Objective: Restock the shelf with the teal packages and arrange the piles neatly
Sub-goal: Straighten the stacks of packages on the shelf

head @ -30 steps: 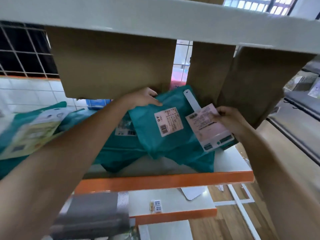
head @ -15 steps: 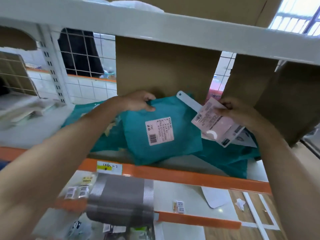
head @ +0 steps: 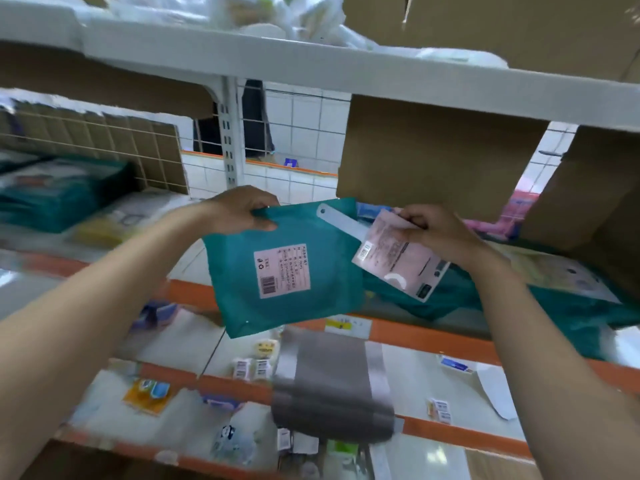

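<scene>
We have lifted the teal package (head: 284, 271) off the shelf since half a second ago; it is now held in the air in front of the shelf's orange edge (head: 433, 337). Our left hand (head: 239, 211) pinches its upper left corner. Its long axis runs left to right, the right end tipped higher, and its pink barcode label faces us. Our right hand (head: 433, 230) grips a pink flat pack (head: 398, 265), whose white hang tab (head: 341, 221) points up and left. More teal packages (head: 571, 306) lie heaped on the shelf at right. A cardboard box (head: 440, 161) stands behind our right hand.
</scene>
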